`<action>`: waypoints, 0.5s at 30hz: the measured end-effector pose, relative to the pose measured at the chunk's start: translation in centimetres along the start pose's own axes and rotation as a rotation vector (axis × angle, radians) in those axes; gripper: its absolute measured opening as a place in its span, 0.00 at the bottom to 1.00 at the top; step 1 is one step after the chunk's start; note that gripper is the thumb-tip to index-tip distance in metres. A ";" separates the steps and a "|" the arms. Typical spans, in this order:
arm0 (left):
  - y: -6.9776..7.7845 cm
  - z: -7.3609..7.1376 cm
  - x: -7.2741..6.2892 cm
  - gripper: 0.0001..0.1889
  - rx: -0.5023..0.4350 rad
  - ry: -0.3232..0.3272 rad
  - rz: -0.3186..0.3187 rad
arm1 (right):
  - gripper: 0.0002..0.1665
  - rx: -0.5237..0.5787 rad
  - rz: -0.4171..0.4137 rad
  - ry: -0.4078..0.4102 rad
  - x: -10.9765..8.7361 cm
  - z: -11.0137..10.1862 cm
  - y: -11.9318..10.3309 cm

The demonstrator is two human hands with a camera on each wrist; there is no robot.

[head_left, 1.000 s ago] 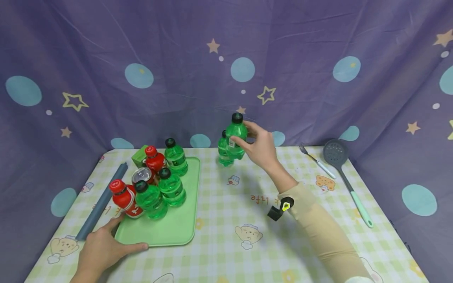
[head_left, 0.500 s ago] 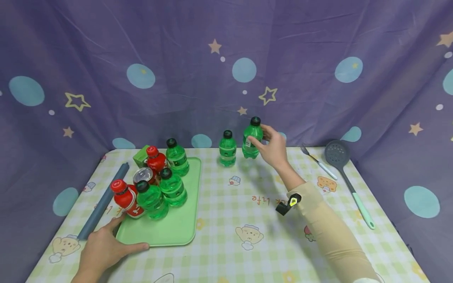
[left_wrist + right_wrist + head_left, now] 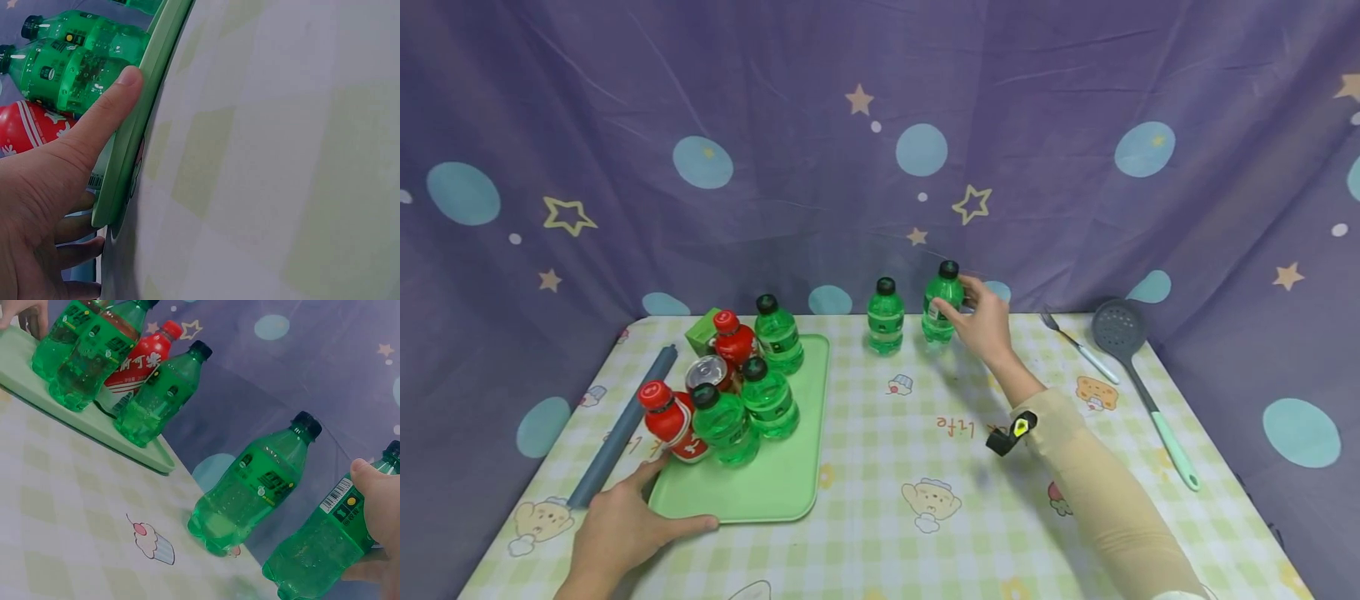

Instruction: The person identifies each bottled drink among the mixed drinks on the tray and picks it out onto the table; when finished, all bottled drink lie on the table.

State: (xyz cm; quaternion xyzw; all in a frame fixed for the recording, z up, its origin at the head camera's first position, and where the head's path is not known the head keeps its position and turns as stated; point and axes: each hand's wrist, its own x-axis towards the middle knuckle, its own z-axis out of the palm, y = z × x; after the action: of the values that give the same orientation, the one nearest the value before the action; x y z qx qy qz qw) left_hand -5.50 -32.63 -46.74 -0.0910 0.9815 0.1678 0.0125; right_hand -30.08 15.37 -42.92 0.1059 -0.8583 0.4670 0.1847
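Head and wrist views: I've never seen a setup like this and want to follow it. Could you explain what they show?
There is no machine here, only a person's left hand and right hand, both bare. The wide picture comes from a head-worn camera looking forward and down; the two closer ones come from cameras worn on each wrist. The left hand rests at a near corner of the green tray, which carries three green bottles, two red bottles and a can. The right hand grips a fourth green bottle, beside a fifth green bottle standing on the patterned cloth. Also there: a grey-blue rod at left, a fork and slotted spoon at right.
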 end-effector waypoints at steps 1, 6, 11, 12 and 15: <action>0.0 0.0 0.0 0.75 -0.001 0.002 0.002 | 0.41 0.000 0.004 -0.002 0.0 0.1 0.1; 0.0 0.1 -0.1 0.74 -0.005 0.021 0.009 | 0.40 -0.003 0.006 -0.002 0.0 0.4 0.8; 0.0 0.1 -0.1 0.74 -0.008 0.026 0.009 | 0.38 -0.025 0.016 0.000 -0.1 0.6 1.4; 0.0 0.1 -0.1 0.74 -0.008 0.022 0.008 | 0.39 -0.027 0.019 -0.001 -0.1 0.7 1.5; 0.0 0.1 0.0 0.74 -0.006 0.013 0.004 | 0.40 -0.030 0.025 -0.004 -0.1 0.8 1.7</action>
State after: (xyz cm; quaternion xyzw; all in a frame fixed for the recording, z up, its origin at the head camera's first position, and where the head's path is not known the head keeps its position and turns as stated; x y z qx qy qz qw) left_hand -5.46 -32.56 -46.79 -0.0901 0.9813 0.1701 0.0056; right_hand -30.69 15.63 -44.62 0.0933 -0.8667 0.4563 0.1789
